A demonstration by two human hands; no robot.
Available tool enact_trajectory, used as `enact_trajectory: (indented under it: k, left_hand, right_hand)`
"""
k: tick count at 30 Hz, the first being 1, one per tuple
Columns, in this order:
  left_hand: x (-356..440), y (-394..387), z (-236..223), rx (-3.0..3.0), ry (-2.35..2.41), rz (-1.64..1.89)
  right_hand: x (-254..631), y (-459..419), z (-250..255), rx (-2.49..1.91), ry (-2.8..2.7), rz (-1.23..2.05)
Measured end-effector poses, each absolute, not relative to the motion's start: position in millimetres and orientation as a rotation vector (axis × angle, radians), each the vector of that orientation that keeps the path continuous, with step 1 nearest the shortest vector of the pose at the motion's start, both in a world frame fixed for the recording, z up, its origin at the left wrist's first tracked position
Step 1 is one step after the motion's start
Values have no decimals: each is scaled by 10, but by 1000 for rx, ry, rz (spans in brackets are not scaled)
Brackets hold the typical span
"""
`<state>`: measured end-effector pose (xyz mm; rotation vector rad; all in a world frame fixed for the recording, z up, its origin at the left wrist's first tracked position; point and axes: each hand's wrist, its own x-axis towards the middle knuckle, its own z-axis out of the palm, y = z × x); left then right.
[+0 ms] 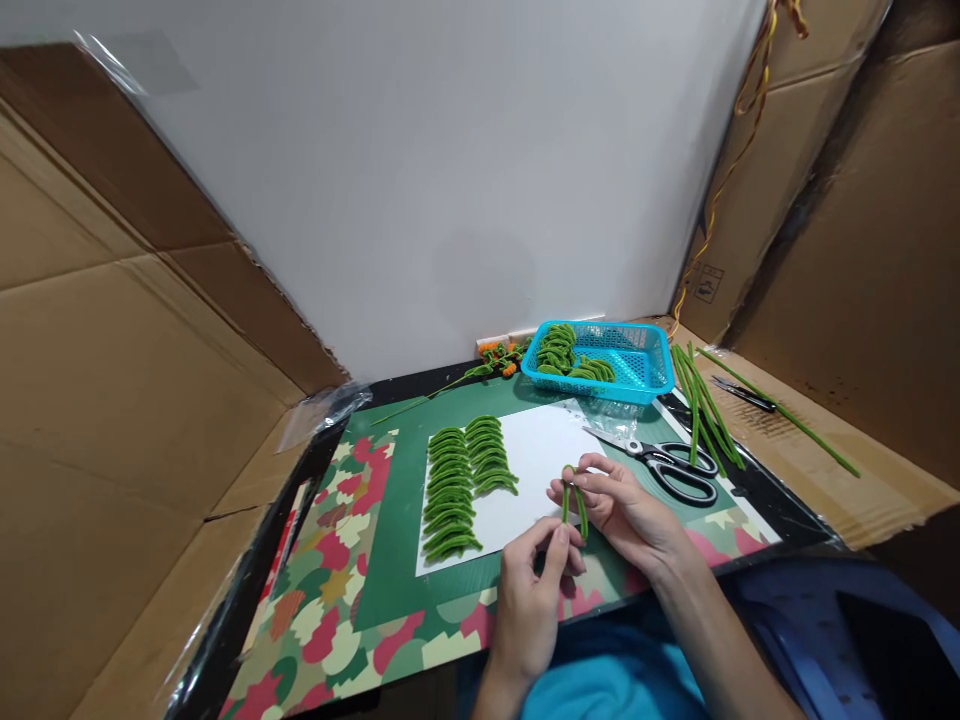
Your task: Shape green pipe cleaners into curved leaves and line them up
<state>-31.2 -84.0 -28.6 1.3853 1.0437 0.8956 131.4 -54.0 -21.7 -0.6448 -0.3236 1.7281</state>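
Cardboard walls left and right, white wall behind counter. Bent green fuzzy stick held up between both hands, over front part of white paper. Left hand: thumb and finger pinch one low end. Right hand: fingers almost closed, pinching stick near top bend. Two rows of curvy green pieces lie on paper. Scissors lie near right hand. Blue basket at back holds green bits.
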Motion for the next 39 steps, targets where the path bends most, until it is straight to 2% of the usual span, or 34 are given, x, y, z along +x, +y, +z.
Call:
enact_trajectory:
  k: [15,39]
  left_hand:
    - [-270,-785,-286,1316,944,902]
    - [-251,-758,-255,1264,931,905]
  right_hand:
    - [1300,-551,-200,-755,-658,1496]
    - [1224,-553,-253,-751,-755,1403]
